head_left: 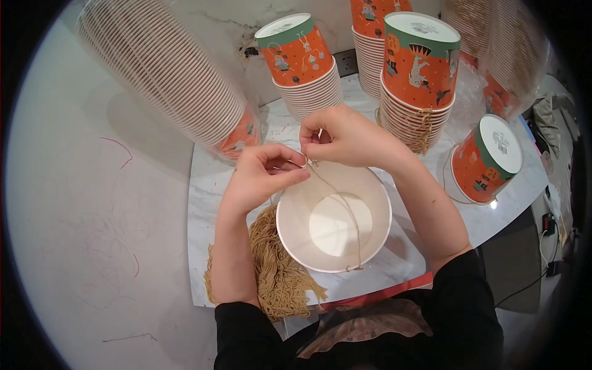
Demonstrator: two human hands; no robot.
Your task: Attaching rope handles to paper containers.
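Note:
A white paper cup [333, 217] stands open side up on the marble table [203, 185] right below my hands. A thin tan string [349, 213] runs across its mouth, from the far rim to the near rim. My left hand [262, 176] and my right hand [345, 137] meet at the cup's far rim, both pinching the string's end between fingertips. A bundle of the same tan strings [280, 268] lies on the table left of the cup, partly under my left forearm.
Stacks of orange and green printed paper cups stand upside down at the back [302, 65], [419, 74], one lone cup [487, 159] lies at the right. A long sleeve of stacked cups in plastic [166, 80] leans at the left. A white wall is at the left.

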